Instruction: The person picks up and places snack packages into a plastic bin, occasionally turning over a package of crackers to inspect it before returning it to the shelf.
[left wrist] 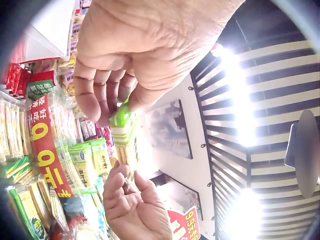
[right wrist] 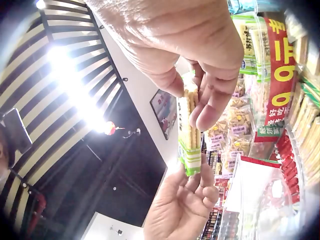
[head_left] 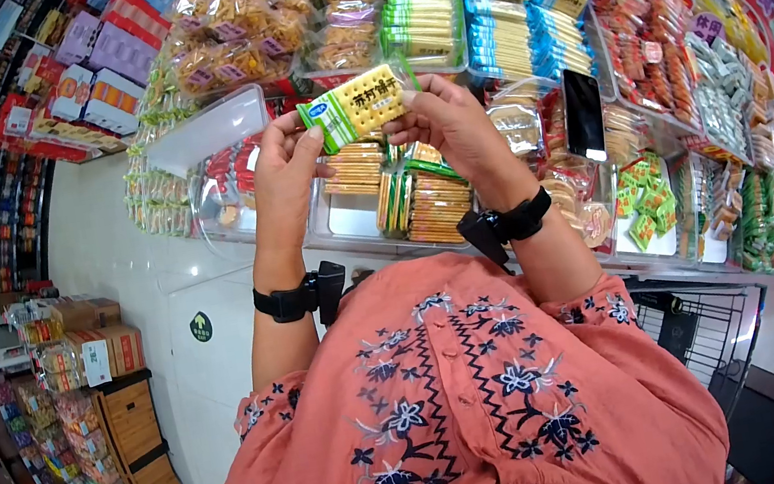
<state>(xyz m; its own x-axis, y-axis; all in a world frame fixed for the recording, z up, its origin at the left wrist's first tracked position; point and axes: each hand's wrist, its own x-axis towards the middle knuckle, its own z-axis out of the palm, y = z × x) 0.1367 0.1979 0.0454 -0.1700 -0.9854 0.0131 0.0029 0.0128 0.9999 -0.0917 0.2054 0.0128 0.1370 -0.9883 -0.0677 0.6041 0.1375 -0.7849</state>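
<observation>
Both hands hold up one green-and-white packet of soda crackers (head_left: pixel 356 110) above the display bins. The left hand (head_left: pixel 285 157) pinches its left end between thumb and fingers. At the other end the right hand (head_left: pixel 450 126) pinches the wrapper the same way. In the left wrist view the packet (left wrist: pixel 123 131) is seen edge-on between the two hands, and the right wrist view shows stacked crackers inside the wrapper (right wrist: pixel 189 122). Just below the hands lie bins with packed biscuits (head_left: pixel 437 209) and green-wrapped packets.
Green cracker packs (head_left: pixel 421 8) and blue-wrapped packs (head_left: pixel 499 21) fill bins behind the hands. A clear lid (head_left: pixel 212 128) stands raised at left. To the right a black phone (head_left: pixel 584 114) overlaps the bins. Wooden drawers (head_left: pixel 137 418) and cartons stand at far left.
</observation>
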